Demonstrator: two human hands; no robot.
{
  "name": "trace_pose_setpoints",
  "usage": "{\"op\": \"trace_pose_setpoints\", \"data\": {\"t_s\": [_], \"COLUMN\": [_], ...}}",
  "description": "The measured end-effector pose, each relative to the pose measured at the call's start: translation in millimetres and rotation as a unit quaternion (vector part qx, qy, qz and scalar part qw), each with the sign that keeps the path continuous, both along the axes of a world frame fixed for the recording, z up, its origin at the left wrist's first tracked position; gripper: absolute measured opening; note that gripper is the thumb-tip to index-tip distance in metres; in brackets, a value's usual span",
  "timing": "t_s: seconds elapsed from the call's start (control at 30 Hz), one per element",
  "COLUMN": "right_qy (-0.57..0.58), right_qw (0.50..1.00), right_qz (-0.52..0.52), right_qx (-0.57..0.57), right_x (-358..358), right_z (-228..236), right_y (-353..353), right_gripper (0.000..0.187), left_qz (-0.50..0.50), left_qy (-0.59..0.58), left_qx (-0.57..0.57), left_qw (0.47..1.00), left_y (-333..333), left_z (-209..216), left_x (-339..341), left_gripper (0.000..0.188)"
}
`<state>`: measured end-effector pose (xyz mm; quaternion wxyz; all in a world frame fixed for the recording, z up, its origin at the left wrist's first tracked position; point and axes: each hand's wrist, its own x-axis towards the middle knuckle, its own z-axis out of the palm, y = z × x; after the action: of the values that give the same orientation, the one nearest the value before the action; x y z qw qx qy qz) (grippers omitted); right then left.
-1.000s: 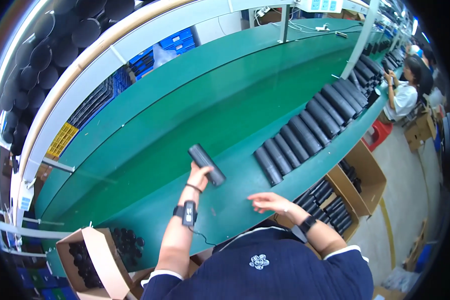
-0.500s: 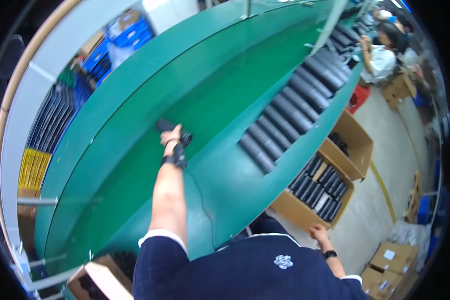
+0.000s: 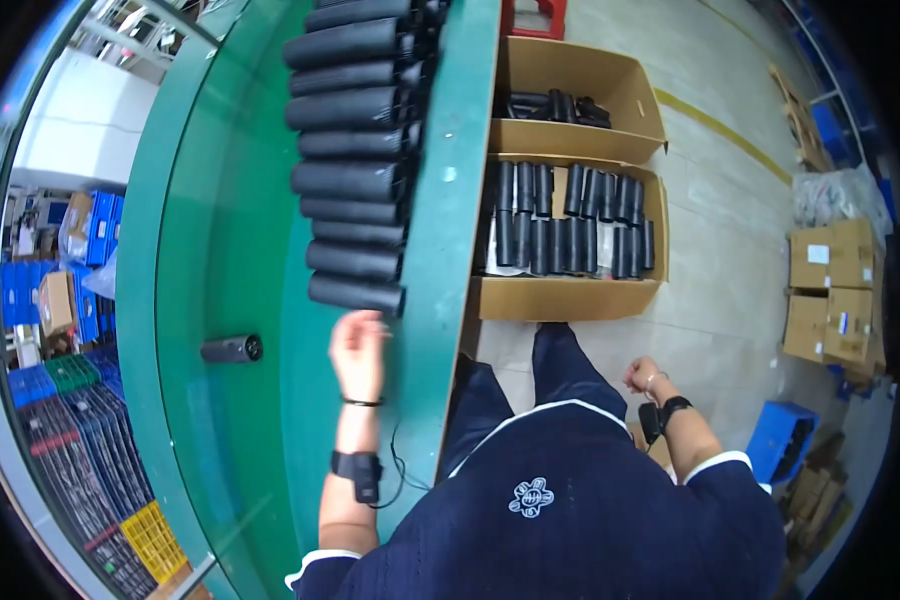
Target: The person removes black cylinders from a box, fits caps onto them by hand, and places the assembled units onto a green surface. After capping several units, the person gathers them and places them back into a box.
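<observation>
My left hand (image 3: 357,352) hovers over the green bench, just below the nearest tube of a row of black cylinders (image 3: 355,292). Its fingers are loosely bent and apart, with nothing visible in them. To its left, a single black cylinder (image 3: 232,348) lies on its side on the green conveyor belt (image 3: 232,440), its round end with fittings facing right. My right hand (image 3: 644,374) hangs by my right side above the floor, fingers slightly curled and holding nothing visible. A black device is strapped to each wrist.
Right of the bench edge stands an open carton (image 3: 570,300) holding several black cylinders. Behind it is another open carton (image 3: 580,70) with more black parts. Closed cartons (image 3: 835,290) are stacked at the far right, near a blue bin (image 3: 782,440). Crates (image 3: 80,430) stand left.
My left hand has let go of the black cylinder, which now lies on the belt, and has drawn back toward the row. The view has turned to the right.
</observation>
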<state>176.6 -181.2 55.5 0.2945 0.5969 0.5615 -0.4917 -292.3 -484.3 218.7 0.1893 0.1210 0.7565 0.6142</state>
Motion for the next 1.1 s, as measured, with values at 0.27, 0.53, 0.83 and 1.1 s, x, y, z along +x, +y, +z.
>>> {"op": "trace_pose_setpoints", "data": {"t_s": [0.27,0.53,0.83,1.1], "right_qy": [0.203,0.052,0.169,0.362], "right_qw": [0.977,0.974,0.963,0.916], "right_qz": [0.037,0.121,-0.063,-0.163], "right_qx": [0.053,0.184,0.2,-0.063], "right_x": [-46,-90,-169,-180], "right_z": [-110,-231,-338,-303], "right_y": [130,241,240,233], "right_gripper": [0.014,0.015,0.091,0.086], "left_qz": [-0.127,-0.125,-0.079,-0.156], "left_qy": [-0.426,0.032,0.002,-0.333], "left_qx": [-0.09,-0.393,-0.411,-0.087], "left_qw": [0.891,0.91,0.908,0.926], "left_y": [209,262,337,325], "left_z": [-181,-430,-496,-461], "left_x": [88,47,44,47], "left_gripper": [0.015,0.035,0.082,0.063]}}
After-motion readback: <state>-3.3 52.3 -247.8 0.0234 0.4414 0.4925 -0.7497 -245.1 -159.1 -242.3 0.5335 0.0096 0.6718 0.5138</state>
